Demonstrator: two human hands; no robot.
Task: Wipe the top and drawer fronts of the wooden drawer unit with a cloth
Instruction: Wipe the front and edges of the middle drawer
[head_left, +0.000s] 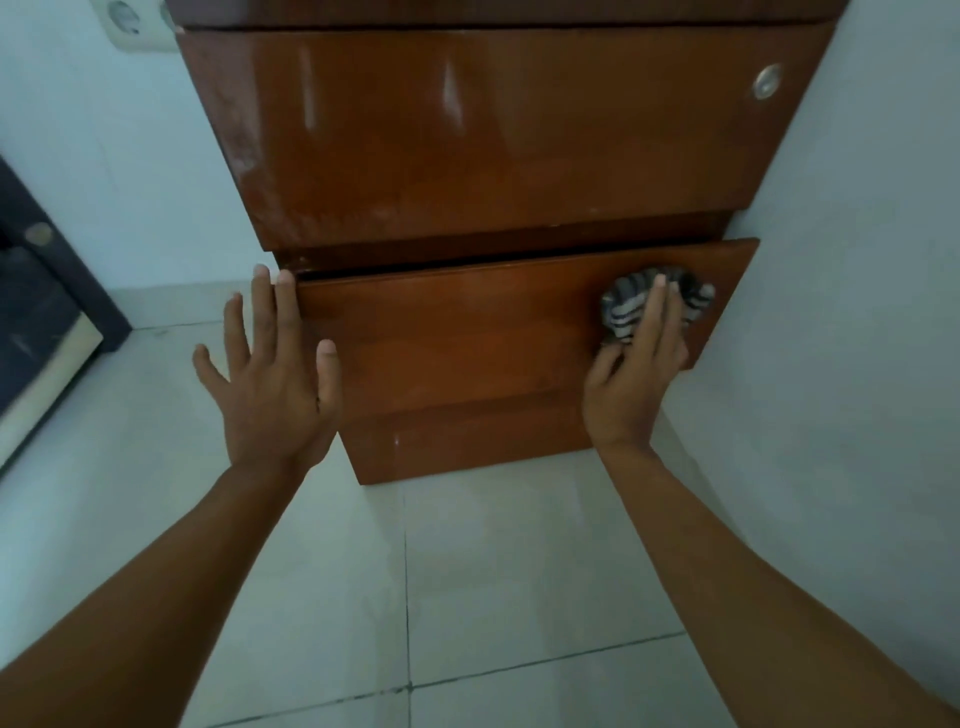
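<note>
Right hand (631, 369) presses striped cloth (655, 302) on lower drawer front (467, 353), centre-right; left hand (267, 384) spread, empty. Upper drawer front (467, 135) smeared, likely pending; top unseen.

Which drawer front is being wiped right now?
The lower drawer front, where the right hand presses the striped cloth; the upper drawer front, with the round lock, is untouched.

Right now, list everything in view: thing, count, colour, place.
drawer unit: one, reddish-brown wood, centre, against the wall.
lower drawer: one, brown, slightly open.
lock: one, silver, upper drawer front, right.
cloth: one, grey striped, pressed on the lower drawer's right end.
wall socket: one, white, top left.
dark furniture: one, black, left edge.
floor tiles: many, pale grey.
left hand: open, at the drawer's left edge.
right hand: flat on the cloth.
</note>
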